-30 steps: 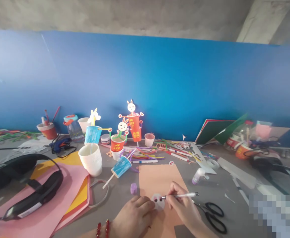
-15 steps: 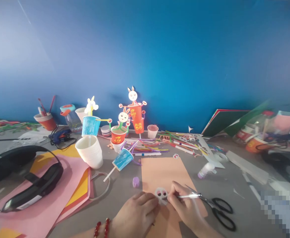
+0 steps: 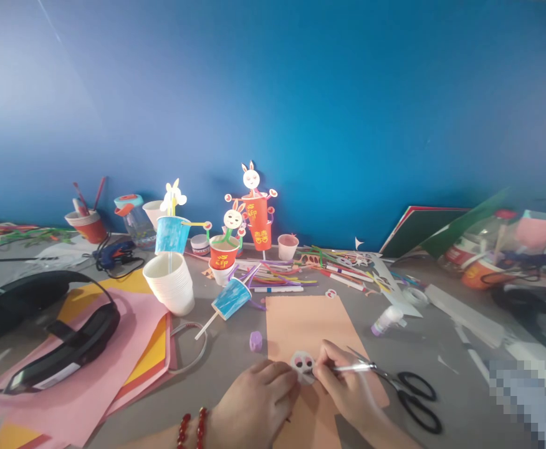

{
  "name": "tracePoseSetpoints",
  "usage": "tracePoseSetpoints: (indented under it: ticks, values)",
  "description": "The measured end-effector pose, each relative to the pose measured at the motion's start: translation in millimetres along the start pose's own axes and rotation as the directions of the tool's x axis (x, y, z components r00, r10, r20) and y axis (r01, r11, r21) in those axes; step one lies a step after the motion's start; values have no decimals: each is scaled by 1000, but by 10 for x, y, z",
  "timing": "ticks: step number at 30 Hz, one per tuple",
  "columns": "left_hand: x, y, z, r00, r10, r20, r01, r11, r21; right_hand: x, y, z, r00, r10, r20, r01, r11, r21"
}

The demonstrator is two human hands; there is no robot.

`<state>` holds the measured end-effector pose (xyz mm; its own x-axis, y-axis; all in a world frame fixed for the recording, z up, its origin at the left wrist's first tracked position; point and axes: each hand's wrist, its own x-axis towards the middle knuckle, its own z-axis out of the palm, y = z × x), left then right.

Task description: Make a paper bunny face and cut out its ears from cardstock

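Note:
A white paper face cutout [image 3: 303,366] with pink-and-dark eyes lies on a peach sheet of paper [image 3: 310,318]. My left hand [image 3: 258,396], wearing red bead bracelets, rests flat with its fingertips at the cutout's left edge. In my right hand [image 3: 343,380], a white marker pen [image 3: 354,368] is pinched, its tip by the lower right of the face. The tip itself is hidden by my fingers. Just right of that hand lie black-handled scissors [image 3: 408,386], blades parted and pointing toward the pen's back end. A small purple object [image 3: 255,341] sits left of the sheet.
Rabbit figures on red cups [image 3: 255,212], a blue cup figure [image 3: 232,299] and stacked white cups [image 3: 172,287] stand ahead. Markers and pipe cleaners [image 3: 282,271] lie behind the sheet. A glue stick [image 3: 387,320] is to the right, headphones [image 3: 62,337] on coloured paper to the left.
Both hands stay almost where they were, with the pen still at the face. The view has shifted very slightly; nothing was taken up or let go.

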<state>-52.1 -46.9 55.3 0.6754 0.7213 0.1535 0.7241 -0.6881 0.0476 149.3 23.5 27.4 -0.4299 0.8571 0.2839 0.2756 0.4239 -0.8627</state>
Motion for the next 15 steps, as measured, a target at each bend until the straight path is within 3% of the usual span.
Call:
tracePoseSetpoints:
  ticks: [15]
  values:
    - [-1, -11, 23, 1000, 2, 15, -2, 1000, 12, -8, 8, 18, 996, 69, 57, -73, 995, 75]
